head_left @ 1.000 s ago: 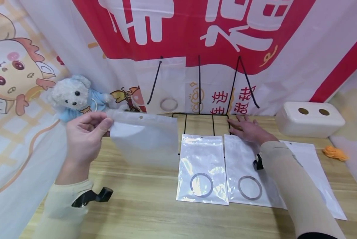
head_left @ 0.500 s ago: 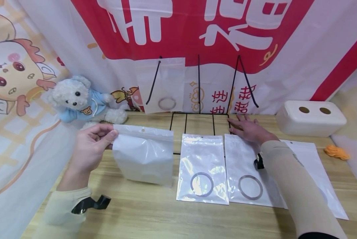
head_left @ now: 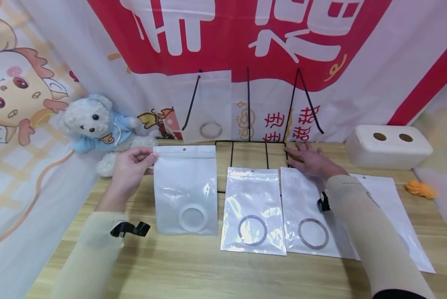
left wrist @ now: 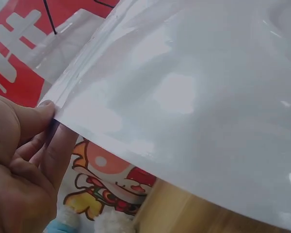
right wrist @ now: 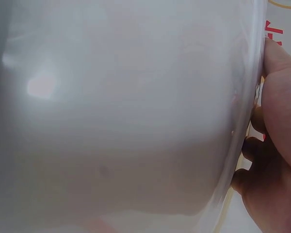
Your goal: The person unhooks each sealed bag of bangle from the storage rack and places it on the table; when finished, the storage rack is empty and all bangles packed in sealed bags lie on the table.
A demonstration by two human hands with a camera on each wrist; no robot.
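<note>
My left hand (head_left: 130, 172) pinches the upper left corner of a white zip-lock bag (head_left: 184, 178), thumb in front. The bag hangs upright facing me, with a thick white ring (head_left: 205, 218) showing low inside it. My right hand (head_left: 313, 162) rests at the right back corner of a black wire rack's base, fingers spread, over the top of a flat zip-lock bag (head_left: 294, 203). In the right wrist view plastic (right wrist: 111, 97) fills most of the picture, with the hand (right wrist: 281, 131) at its right edge. Another flat zip-lock bag (head_left: 251, 195) lies between the hands.
A zip-lock bag (head_left: 217, 99) hangs on the rack's left hook; other black hooks (head_left: 308, 95) stick out to the right. A further bag (head_left: 384, 199) lies under the right forearm. Around the sides are a teddy bear (head_left: 113, 133), a white box (head_left: 389, 149) and orange cord (head_left: 421, 189).
The left hand has shifted a little right with its bag, which has swung from tilted to upright, so its ring now shows. My right hand has stayed in place.
</note>
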